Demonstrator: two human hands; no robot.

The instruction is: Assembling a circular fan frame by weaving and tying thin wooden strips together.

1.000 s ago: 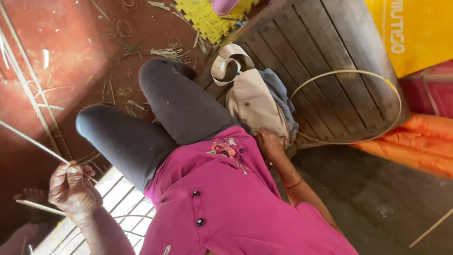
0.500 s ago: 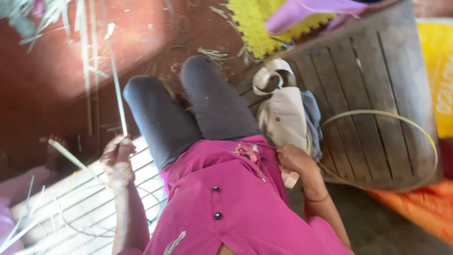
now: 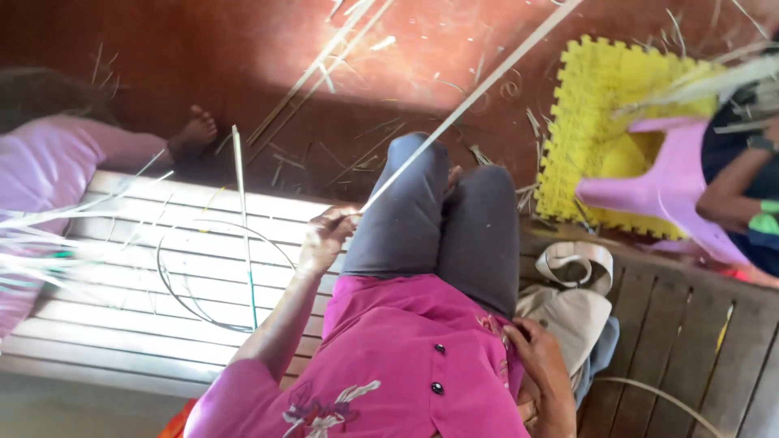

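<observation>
I sit in a magenta shirt and grey leggings, legs stretched over a red floor. My left hand (image 3: 326, 235) is beside my left thigh, pinched on a long pale cane strip (image 3: 471, 97) that runs up and to the right past my knee. My right hand (image 3: 537, 357) rests at my hip against the shirt's hem, touching a beige bag (image 3: 572, 312); I see nothing held in it. A thin upright strip (image 3: 242, 219) and a cane hoop (image 3: 215, 276) lie over the white slatted panel (image 3: 114, 268) to my left.
A person in pink (image 3: 49, 166) crouches at the left with a bare foot (image 3: 193, 134) on the floor. At the right are a yellow foam mat (image 3: 604, 77), a pink plastic stool (image 3: 665, 191) and another person's arm (image 3: 734, 182). Dark wooden boards (image 3: 690, 332) lie under the bag. Loose strips litter the floor.
The view has swung left. My left hand has come in from the side to my thigh, and its strip now slants up to the right. My right hand stays at my hip.
</observation>
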